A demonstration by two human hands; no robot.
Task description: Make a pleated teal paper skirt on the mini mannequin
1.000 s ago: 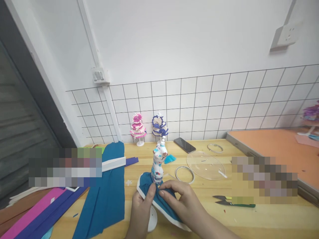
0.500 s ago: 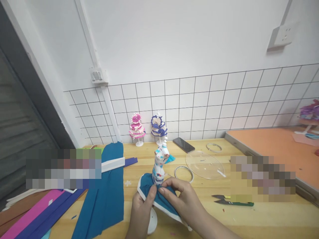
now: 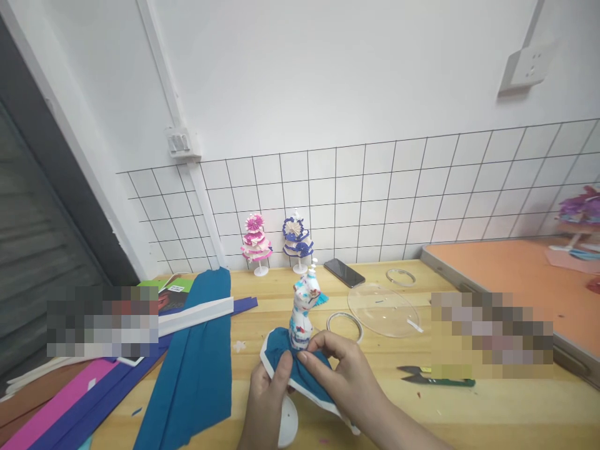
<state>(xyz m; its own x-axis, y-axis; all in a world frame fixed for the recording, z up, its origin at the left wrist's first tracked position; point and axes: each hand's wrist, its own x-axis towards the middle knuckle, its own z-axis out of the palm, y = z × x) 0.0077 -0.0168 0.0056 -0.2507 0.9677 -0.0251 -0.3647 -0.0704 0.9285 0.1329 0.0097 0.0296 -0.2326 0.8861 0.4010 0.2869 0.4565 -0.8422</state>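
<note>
A small white dress form with blue and red patches stands tilted slightly right in front of me. Around its waist spreads a teal skirt with a white edge, looking like crepe paper. My left hand grips the skirt from the left, thumb pressed on top at the waist. With thumb and forefinger, my right hand pinches the skirt's gathers at the waist from the right. The form's round white base shows below the skirt. My lower fingers are partly hidden beneath it.
Teal sheets and coloured strips lie left. Green-handled thread snips, a clear disc, tape rings and a phone lie right. Two decorated mini dress forms stand by the wall. An orange board is far right.
The dress form leans a little more to the right. Both hands keep their hold at the waist, with hardly any movement. The view has shifted slightly.
</note>
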